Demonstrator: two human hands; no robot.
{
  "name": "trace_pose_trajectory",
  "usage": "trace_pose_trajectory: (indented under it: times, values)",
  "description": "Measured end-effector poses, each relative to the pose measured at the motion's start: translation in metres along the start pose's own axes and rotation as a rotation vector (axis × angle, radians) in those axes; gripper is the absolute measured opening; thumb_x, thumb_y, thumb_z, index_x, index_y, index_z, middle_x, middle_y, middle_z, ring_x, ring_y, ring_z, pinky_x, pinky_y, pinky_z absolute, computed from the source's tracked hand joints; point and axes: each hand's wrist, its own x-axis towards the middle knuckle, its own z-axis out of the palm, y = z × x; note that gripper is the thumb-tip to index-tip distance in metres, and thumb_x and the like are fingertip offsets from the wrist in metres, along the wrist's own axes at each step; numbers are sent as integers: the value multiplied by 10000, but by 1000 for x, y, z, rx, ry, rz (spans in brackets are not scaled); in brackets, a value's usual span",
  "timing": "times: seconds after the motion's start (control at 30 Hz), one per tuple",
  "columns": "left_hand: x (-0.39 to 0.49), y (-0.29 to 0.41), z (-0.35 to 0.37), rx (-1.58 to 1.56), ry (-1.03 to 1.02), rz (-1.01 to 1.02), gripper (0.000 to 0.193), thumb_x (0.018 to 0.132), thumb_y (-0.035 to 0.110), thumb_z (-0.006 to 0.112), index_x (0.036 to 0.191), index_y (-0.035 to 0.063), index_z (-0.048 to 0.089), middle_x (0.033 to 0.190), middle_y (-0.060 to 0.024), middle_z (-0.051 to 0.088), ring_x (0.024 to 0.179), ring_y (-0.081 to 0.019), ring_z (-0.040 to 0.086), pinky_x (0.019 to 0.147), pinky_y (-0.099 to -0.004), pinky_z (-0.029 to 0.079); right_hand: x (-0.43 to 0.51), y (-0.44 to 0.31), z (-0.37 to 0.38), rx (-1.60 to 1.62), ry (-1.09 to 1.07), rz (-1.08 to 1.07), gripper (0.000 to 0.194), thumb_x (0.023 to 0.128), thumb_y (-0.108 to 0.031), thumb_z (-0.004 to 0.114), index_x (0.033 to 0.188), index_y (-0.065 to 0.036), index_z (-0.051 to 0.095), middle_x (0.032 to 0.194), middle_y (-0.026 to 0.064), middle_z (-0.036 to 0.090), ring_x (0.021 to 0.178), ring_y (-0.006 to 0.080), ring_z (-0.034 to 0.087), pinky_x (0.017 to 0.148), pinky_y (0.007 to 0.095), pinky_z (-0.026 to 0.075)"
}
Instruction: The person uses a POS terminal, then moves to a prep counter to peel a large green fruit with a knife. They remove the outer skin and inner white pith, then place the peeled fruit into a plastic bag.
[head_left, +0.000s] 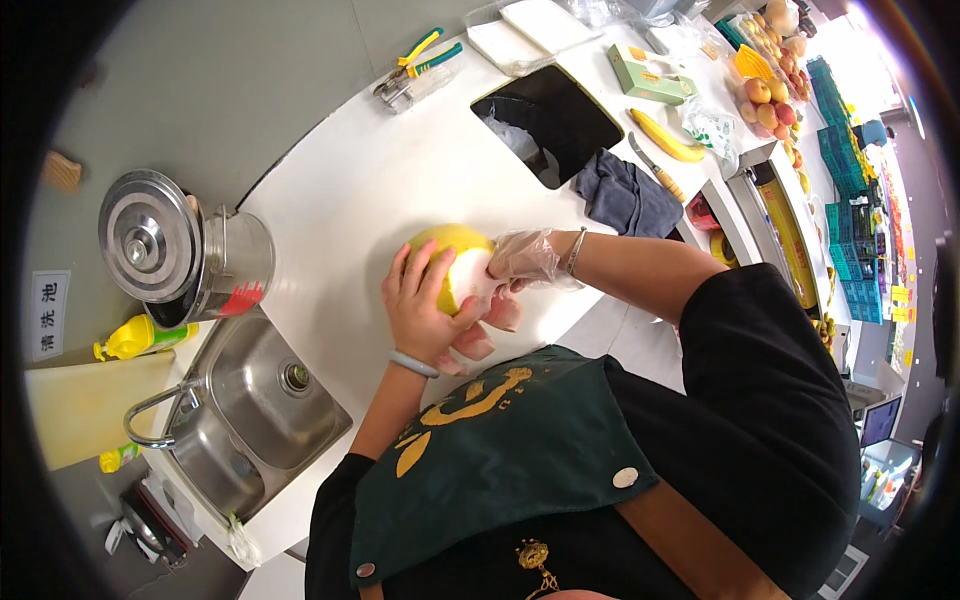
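Note:
A pomelo (461, 238) with yellow rind sits on the white countertop (337, 195) close in front of my apron. Part of its rind is off, and white pith shows on the side toward me. My left hand (421, 304) is bare and wraps the fruit from the left, thumb at the near side. On the right, my right hand (525, 259) wears a clear plastic glove and presses its fingers into the pith; the fingertips are partly hidden. Below the fruit lie several pinkish pieces (474, 343), either peel or flesh; I cannot tell which.
A dark rectangular opening (551, 124) holds a plastic bag. Beyond my right hand are a grey cloth (634, 196), a wooden-handled knife (656, 166) and a banana (666, 136). Pliers (416, 67) lie far back. Left are a lidded metal pot (244, 251) and a steel sink (259, 397).

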Motion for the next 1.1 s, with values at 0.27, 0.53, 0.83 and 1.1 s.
trace_pose_trajectory:
  times: [0.27,0.53,0.83,1.1]
  values:
    - [1,-4,6,5,23,40,497,677,353,661,1107,104,642,1248,-86,563,1191,-360,464,972,-479,359,7,-3,24,205,408,209,292,830,-214,564,1059,-58,658,944,147,678,885,237,629,802,311,480]
    - [2,-23,-1,-133,13,48,532,656,235,645,1158,67,589,1269,-121,544,1199,-369,458,1027,-470,359,-2,-2,-4,365,254,462,423,824,-338,662,1144,-65,621,914,41,647,794,112,592,700,239,476]
    - [-3,-29,-5,-141,2,45,569,643,159,643,1194,50,555,1299,-128,527,1214,-357,453,1043,-459,350,19,-47,-23,-543,-23,325,332,773,-379,635,847,-64,709,719,75,676,704,198,646,661,337,501]
    - [0,-35,-2,-184,15,36,551,641,196,615,1165,31,580,1283,-143,539,1204,-371,458,1034,-467,355,38,-29,-13,-587,-102,413,204,713,-222,697,877,-101,703,793,107,682,761,254,650,685,354,500]
